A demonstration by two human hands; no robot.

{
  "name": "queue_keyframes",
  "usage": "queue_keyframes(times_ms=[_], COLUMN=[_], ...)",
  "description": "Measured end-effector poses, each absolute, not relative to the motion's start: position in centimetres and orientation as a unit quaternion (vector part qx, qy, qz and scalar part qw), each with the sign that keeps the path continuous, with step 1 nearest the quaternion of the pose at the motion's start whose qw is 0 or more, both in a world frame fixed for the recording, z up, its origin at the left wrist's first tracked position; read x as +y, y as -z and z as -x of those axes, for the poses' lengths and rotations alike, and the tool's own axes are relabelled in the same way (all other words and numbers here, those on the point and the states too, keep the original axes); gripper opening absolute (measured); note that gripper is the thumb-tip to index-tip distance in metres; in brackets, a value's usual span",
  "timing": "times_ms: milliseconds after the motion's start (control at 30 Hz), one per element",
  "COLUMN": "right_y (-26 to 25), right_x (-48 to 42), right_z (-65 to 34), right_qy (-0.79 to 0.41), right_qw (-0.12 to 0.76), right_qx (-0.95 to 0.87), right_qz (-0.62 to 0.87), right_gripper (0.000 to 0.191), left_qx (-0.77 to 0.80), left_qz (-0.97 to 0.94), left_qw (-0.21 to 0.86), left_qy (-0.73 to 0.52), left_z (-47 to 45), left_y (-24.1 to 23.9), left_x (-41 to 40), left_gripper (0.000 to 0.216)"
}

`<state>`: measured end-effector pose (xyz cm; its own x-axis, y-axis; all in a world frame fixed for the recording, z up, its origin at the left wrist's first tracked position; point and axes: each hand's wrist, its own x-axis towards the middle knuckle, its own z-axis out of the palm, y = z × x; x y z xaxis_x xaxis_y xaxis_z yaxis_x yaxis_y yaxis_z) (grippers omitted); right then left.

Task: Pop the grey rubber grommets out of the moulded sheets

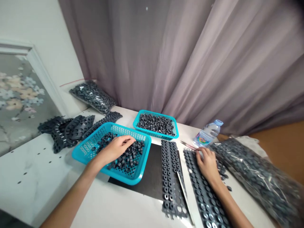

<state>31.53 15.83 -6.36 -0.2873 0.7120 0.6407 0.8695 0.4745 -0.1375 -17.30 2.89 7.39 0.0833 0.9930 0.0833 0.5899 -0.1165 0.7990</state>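
In the near blue basket (79,155) we have the left hand (120,146) over loose black parts (129,161), fingers bent, hold we can't tell; outside that basket, white tabletop (95,205) gives us room left and front. The right hand (207,163) sits at the far end of the right studded strip (204,196), grip also unclear. Crowding us: far basket (163,136) behind, pointed white tool (184,193) over the left strip (166,164), bottle (209,133), bulky bag (261,180) at right.
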Motion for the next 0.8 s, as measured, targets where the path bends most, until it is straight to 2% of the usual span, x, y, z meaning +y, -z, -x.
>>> queue_keyframes(times_ms=[133, 333, 567, 667, 800], right_y=[6.7, 6.4, 5.2, 5.1, 5.3], right_x=[16.0, 15.7, 14.8, 14.7, 14.9], right_z=[-31.7, -31.4, -30.1, -30.0, -30.1], right_qy=[0.130, 0.140, 0.152, 0.162, 0.161], right_qw=[0.333, 0.339, 0.309, 0.333, 0.342], right_qx=[-0.791, -0.786, -0.790, -0.782, -0.782], right_qz=[0.496, 0.498, 0.507, 0.501, 0.495], right_gripper=[0.024, 0.026, 0.026, 0.022, 0.017], left_qx=[0.550, 0.496, 0.494, 0.481, 0.469], left_qz=[-0.696, -0.743, -0.772, -0.794, -0.812], left_qw=[0.301, 0.336, 0.325, 0.272, 0.190], left_qy=[-0.349, -0.298, -0.234, -0.252, -0.291], left_z=[16.5, 16.3, 17.3, 14.3, 9.0], left_y=[-8.9, -11.9, -21.0, -22.6, -19.5], left_x=[4.1, 9.6, 17.7, 16.6, 9.2], left_gripper=[0.040, 0.034, 0.030, 0.027, 0.035])
